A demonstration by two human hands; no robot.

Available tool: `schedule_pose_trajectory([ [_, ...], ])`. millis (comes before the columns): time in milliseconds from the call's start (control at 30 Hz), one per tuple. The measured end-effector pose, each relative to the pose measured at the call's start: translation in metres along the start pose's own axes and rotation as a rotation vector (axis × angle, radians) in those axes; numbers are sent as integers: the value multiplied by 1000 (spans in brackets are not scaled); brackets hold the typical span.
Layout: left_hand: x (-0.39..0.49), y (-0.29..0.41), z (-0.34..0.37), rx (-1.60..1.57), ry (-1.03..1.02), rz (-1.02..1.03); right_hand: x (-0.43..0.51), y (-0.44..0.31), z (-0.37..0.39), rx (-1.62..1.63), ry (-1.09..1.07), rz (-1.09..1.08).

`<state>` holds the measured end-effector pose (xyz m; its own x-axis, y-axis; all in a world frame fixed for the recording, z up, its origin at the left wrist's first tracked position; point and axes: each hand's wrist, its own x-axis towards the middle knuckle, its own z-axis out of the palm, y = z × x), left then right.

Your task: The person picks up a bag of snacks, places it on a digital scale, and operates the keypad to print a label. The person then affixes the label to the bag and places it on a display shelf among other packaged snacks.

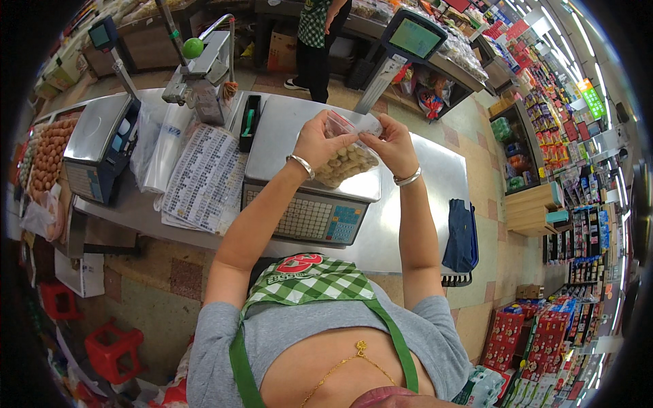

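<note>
A clear zip bag of light brown, nut-like pieces (343,166) is held up over the metal plate of a weighing scale (275,137). My left hand (317,140) grips the bag's top left, by its red seal strip. My right hand (393,145) pinches a small white paper label (368,125) at the bag's top right corner; how much of the label touches the bag cannot be told. Below my forearms lies the scale's keypad (306,217). The scale's lit display (416,36) stands on a post behind my hands.
Printed sheets (204,176), a plastic bag roll (166,148) and a black tray (250,122) lie left of the scale. Further left stand a second scale (97,127) and eggs (53,153). A bag-sealing device (206,92) rises behind. Dark cloth (459,234) hangs over a basket at right. A person (314,46) stands beyond.
</note>
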<state>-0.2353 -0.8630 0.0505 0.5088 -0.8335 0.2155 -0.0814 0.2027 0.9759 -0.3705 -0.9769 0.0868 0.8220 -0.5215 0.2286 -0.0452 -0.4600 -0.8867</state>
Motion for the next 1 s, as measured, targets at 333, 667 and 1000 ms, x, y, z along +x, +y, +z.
schedule_pose_trajectory([
  [333,2,-9,-2,-185,-65,-65,-2,-7,7,237,17,66],
  [667,6,-18,-6,-261,-102,-96,3,-1,3,270,-28,132],
  [1000,7,-20,-3,-391,-72,-132,-3,-5,9,222,-53,57],
])
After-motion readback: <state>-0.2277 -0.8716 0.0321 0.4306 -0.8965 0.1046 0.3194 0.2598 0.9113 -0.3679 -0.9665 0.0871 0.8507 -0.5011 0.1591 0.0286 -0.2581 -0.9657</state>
